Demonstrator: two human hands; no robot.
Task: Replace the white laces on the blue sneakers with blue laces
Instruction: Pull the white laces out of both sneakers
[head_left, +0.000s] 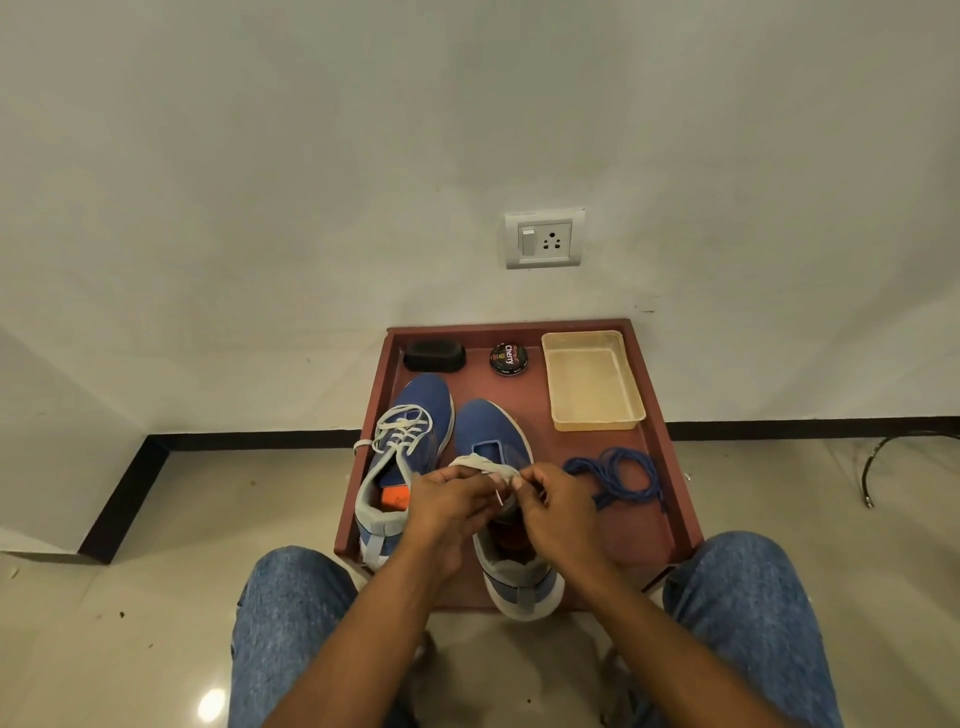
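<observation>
Step in hand, as judged: unlacing, half done. Landmark for places: the right sneaker (498, 499), at the near middle of the red-brown tray (670, 447).

Left of it, just beside: left sneaker (410, 441), white lace (400, 431) fully threaded, untouched.

Over the right sneaker's throat: left hand (452, 504) and right hand (556, 504), fingers of both curled and pinching a bunched white lace (480, 463) that spans between them. The shoe's upper eyelets look bare; lower ones hidden by the hands.

Right of it, near: blue laces (618, 475) in a loose coil on the tray floor.

Next move, as judged: set the freed white lace aside, perhaps in the cream basket (592, 384) beyond and right, then thread a blue one.

Beyond the sneaker, against the wall: black brush (434, 355), polish tin (509, 358).

Tray sits between the person's denim knees on a glossy tiled floor (156, 571); white wall, socket plate (544, 239) above.
</observation>
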